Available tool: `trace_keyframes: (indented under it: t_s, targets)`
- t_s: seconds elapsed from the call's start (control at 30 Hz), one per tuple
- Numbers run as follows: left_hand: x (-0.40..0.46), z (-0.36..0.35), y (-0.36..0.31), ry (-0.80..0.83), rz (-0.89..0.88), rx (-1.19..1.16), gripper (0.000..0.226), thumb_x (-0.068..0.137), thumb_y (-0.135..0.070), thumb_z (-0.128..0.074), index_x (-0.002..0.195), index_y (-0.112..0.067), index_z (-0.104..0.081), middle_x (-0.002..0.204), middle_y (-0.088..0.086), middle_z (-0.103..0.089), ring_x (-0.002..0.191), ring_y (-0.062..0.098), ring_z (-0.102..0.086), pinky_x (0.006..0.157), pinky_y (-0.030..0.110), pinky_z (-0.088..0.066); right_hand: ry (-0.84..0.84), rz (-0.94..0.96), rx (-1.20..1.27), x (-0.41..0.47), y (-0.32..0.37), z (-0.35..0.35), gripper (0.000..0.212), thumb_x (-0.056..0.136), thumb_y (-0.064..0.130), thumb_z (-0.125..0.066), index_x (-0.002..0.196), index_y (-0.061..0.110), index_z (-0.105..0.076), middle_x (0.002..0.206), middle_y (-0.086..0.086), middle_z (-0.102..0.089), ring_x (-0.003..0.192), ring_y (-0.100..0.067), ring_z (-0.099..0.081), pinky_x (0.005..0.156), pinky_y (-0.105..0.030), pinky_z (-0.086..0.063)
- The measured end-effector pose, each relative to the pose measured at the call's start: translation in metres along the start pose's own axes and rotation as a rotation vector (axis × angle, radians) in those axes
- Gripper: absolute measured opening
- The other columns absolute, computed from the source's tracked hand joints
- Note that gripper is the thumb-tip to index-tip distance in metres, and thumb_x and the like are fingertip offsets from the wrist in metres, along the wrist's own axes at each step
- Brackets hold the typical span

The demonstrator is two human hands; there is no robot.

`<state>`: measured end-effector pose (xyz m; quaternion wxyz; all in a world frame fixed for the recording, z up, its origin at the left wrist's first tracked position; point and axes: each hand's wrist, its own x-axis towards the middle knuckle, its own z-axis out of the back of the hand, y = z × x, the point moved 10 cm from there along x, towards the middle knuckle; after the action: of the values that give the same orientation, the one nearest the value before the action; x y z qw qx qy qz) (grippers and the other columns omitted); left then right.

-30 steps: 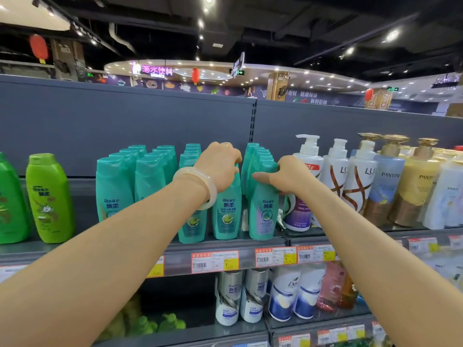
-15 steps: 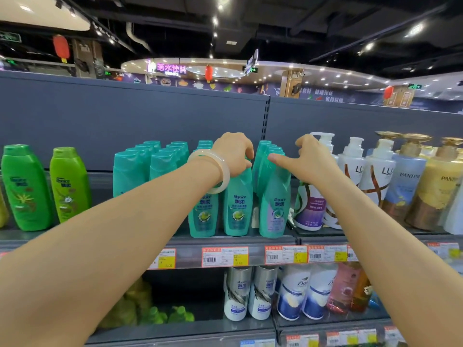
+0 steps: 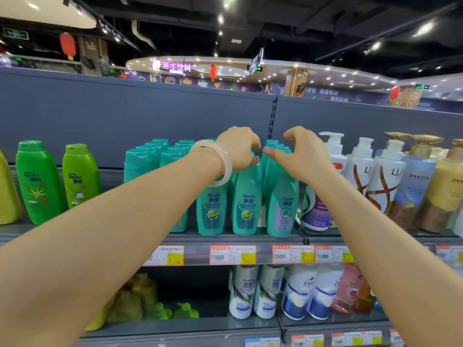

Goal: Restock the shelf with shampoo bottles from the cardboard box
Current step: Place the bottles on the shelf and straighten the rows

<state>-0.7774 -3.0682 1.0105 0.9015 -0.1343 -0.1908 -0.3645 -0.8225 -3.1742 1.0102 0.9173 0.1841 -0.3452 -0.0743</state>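
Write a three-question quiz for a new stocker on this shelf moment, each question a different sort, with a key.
1. True or false: the left hand has its grip on the cap of a teal bottle.
2. Multiple choice: directly right of the teal bottles on the top shelf stands: A) a green bottle, B) a white pump bottle, C) a cardboard box.
3. Fill in: the right hand hovers over the rightmost teal row with fingers spread, holding ____.

Key: 1 true; 2 B; 3 nothing.
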Motion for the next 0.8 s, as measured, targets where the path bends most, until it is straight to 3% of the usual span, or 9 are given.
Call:
trace_keyframes:
  t_s: [0.13,0.27,0.37,0.43,0.6,0.8]
  targets:
    - [-0.03,0.051,0.057,-0.105,0.083,0.078,0.031,0.089,-0.033,-0.057,0.114,-0.016,-0.064,0.126,0.003,-0.059,0.119,0.024,-0.049,0.103,0.039,-0.039,-0.003,0.138,0.082,-0.005,0.037,-0.002,0.047,0.088,0.039,-0.058,0.126,0.013,-0.053,0.13,-0.004,-0.055,0.121,-0.019,-0.05,0.098,-0.029,-0.037]
    - [-0.078,0.067,0.135,-0.096,0.246,0.053,0.038,0.085,-0.039,-0.06,0.115,-0.017,-0.063,0.127,0.001,-0.059,0.119,0.02,-0.051,0.101,0.035,-0.039,0.139,0.347,0.083,-0.014,0.098,-0.034,0.038,0.091,0.032,-0.056,0.124,0.013,-0.057,0.126,0.0,-0.06,0.118,-0.015,-0.052,0.099,-0.022,-0.033]
    - [-0.097,0.057,0.166,-0.051,0.307,0.028,0.051,0.081,-0.038,-0.066,0.127,-0.017,-0.055,0.132,0.003,-0.055,0.122,0.02,-0.05,0.102,0.033,-0.038,0.261,0.439,0.058,-0.016,0.137,-0.074,0.04,0.09,0.034,-0.056,0.125,0.015,-0.057,0.126,-0.002,-0.06,0.12,-0.021,-0.051,0.105,-0.032,-0.035]
    - [-0.103,0.049,0.178,-0.026,0.333,0.021,0.056,0.08,-0.035,-0.069,0.13,-0.017,-0.051,0.133,0.004,-0.053,0.123,0.021,-0.049,0.103,0.034,-0.038,0.32,0.449,0.015,-0.014,0.153,-0.098,0.044,0.09,0.039,-0.055,0.128,0.017,-0.054,0.129,-0.003,-0.057,0.123,-0.023,-0.048,0.106,-0.039,-0.036]
    - [-0.103,0.037,0.193,-0.018,0.36,-0.074,0.046,0.082,-0.023,-0.068,0.126,-0.018,-0.054,0.128,0.003,-0.057,0.115,0.019,-0.054,0.1,0.033,-0.043,0.389,0.358,-0.115,0.0,0.165,-0.125,0.059,0.084,0.052,-0.057,0.131,0.018,-0.047,0.129,-0.008,-0.05,0.119,-0.027,-0.048,0.1,-0.039,-0.036]
    - [-0.103,0.034,0.197,-0.038,0.363,-0.192,0.039,0.085,-0.021,-0.065,0.122,-0.019,-0.054,0.124,0.004,-0.059,0.11,0.019,-0.057,0.09,0.03,-0.048,0.45,0.322,-0.168,0.001,0.169,-0.13,0.056,0.082,0.047,-0.063,0.126,0.015,-0.05,0.13,-0.003,-0.053,0.119,-0.023,-0.048,0.096,-0.037,-0.038]
